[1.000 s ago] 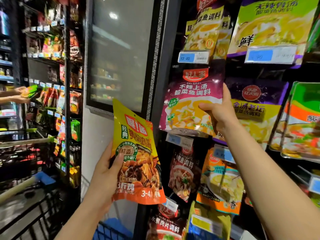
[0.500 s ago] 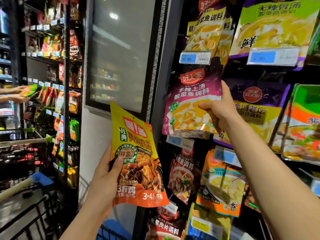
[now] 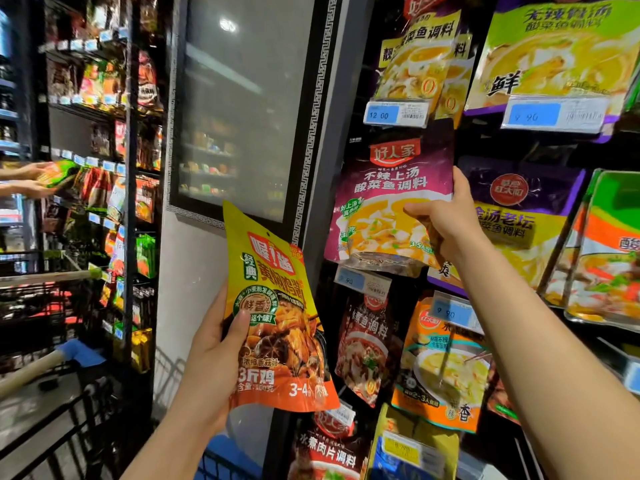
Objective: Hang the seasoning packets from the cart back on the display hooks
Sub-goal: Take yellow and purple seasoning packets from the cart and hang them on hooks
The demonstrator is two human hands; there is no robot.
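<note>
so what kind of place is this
Most likely a supermarket aisle: seasoning packets hang in rows on a display rack, blue price tags sit under them, and a shopping cart stands at lower left.

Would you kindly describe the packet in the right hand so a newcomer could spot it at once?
Start at the tall glass-fronted cabinet and look right to the hook display. Below the blue 12.00 price tag, the right hand pinches the purple packet. It alone there has a red logo above a yellow soup bowl.
</note>
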